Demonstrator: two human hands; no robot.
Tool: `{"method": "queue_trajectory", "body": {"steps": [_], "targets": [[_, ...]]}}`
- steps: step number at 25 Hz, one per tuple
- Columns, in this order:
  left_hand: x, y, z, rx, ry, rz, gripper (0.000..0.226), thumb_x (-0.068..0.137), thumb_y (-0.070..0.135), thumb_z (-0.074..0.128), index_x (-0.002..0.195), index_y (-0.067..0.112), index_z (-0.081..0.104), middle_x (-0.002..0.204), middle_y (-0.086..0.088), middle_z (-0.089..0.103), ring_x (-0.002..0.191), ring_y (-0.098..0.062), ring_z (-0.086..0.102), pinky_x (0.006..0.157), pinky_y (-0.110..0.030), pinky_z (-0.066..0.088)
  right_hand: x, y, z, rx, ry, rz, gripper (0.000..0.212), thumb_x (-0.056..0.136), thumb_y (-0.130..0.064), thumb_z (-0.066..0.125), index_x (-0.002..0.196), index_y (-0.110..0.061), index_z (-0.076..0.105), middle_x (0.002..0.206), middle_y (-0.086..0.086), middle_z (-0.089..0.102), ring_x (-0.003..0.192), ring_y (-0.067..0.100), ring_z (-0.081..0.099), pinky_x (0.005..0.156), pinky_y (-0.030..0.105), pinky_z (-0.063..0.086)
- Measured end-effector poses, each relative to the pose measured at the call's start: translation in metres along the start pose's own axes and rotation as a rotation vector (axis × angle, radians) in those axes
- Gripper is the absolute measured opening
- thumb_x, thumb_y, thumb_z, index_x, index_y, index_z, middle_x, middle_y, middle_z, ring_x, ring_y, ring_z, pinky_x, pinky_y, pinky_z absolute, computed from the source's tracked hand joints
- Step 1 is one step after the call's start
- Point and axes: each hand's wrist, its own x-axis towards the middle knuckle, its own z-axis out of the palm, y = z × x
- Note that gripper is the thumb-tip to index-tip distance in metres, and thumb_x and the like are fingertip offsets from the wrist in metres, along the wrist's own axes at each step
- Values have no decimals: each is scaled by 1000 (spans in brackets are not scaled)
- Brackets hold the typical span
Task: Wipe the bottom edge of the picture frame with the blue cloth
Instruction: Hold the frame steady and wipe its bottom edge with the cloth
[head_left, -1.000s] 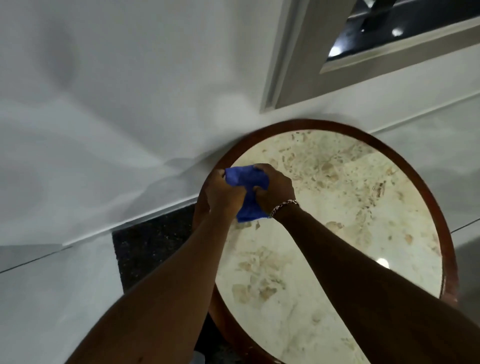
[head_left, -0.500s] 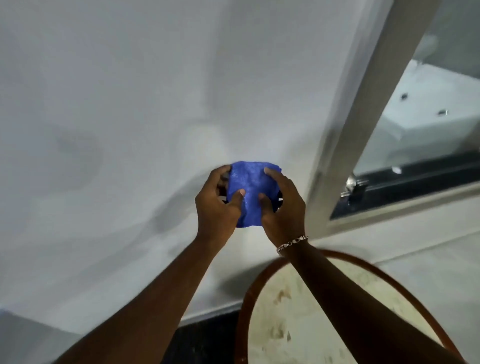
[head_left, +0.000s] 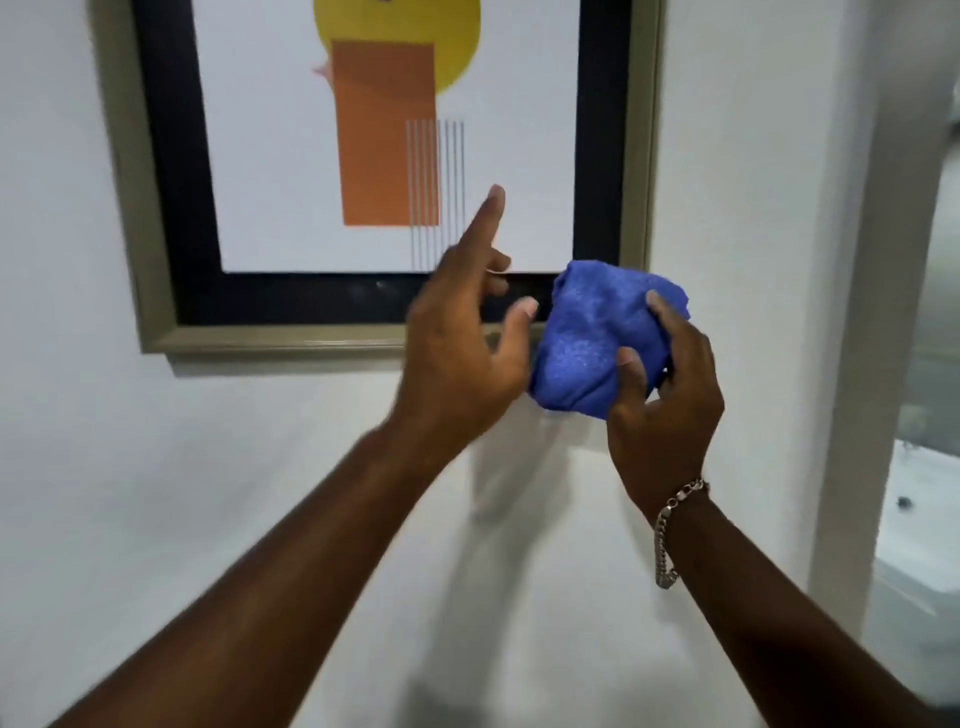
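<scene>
A picture frame (head_left: 291, 340) with a grey-beige moulding and black inner border hangs on the white wall; its bottom edge runs across the middle of the view. The bunched blue cloth (head_left: 597, 338) is in my right hand (head_left: 665, 395), held just in front of the frame's lower right corner, which it hides. My left hand (head_left: 462, 343) is beside the cloth on its left, fingers spread, index finger raised over the picture, holding nothing. Whether the cloth touches the frame I cannot tell.
A grey door or window jamb (head_left: 872, 312) stands vertically at the right, with a bright room beyond it. White wall (head_left: 156, 493) lies below and around the frame. A chain bracelet (head_left: 667, 530) hangs on my right wrist.
The view has swung up from the round table to the picture frame. Both hands rose with the cloth; my left hand has let go of it and spread, leaving it in my right hand.
</scene>
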Motion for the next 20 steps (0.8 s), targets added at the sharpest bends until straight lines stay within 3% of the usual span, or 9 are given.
{"method": "queue_trajectory", "body": {"steps": [2,4,6,8,10,12,15,18,20], "targets": [[37,-17,-33,200,-3,178,54,85,4,62,138,2,51,108,-16,66,98,-21,63,91,-21,47,13,-8,17,-18,-26,19,39,90,1,62,128,-8,60,113,13,61,101,16,57,90,7,43],[67,-42,-64,413,-68,297,43,88,7,58,130,0,57,115,-19,65,105,-30,62,94,-29,45,16,-12,32,-102,28,4,37,87,-2,64,122,-12,65,124,16,55,113,25,54,101,29,47],[85,-67,-87,604,-201,381,39,91,14,53,127,1,57,125,-20,62,112,-34,58,99,-38,44,11,-13,44,-233,77,-118,33,88,-7,58,118,-15,68,137,17,50,125,30,47,108,47,43],[98,-91,-104,773,-347,483,44,94,23,45,132,3,51,139,-20,52,128,-36,50,109,-46,38,8,-13,60,-257,51,-226,34,91,-12,48,118,-13,69,138,19,53,129,33,46,110,55,40],[110,-110,-118,919,-452,556,55,97,32,36,146,6,38,157,-17,35,147,-35,30,120,-51,24,0,-16,81,-269,25,-231,37,95,-19,46,127,-14,63,142,18,51,134,36,43,113,56,38],[122,-124,-127,1021,-464,612,64,98,42,27,154,12,22,164,-11,20,153,-29,15,123,-52,14,-14,-16,96,-341,3,-256,43,97,-34,45,136,-17,55,151,16,43,142,35,35,117,53,32],[135,-129,-132,1121,-426,682,71,97,54,18,156,15,12,166,-9,13,154,-26,10,123,-50,10,-33,-9,108,-409,-1,-307,51,96,-47,43,137,-18,53,153,15,41,146,34,29,116,60,29],[138,-133,-131,1132,-391,706,74,96,57,14,157,14,8,166,-10,11,154,-25,7,124,-50,9,-28,-24,134,-395,141,-159,52,93,-50,46,134,-19,56,151,14,44,146,34,29,117,64,24],[139,-137,-131,1125,-379,729,76,96,57,14,156,13,7,166,-11,10,154,-26,6,125,-50,9,-30,-27,145,-408,194,-162,51,91,-48,49,134,-22,56,151,13,45,145,35,28,118,64,20]]}}
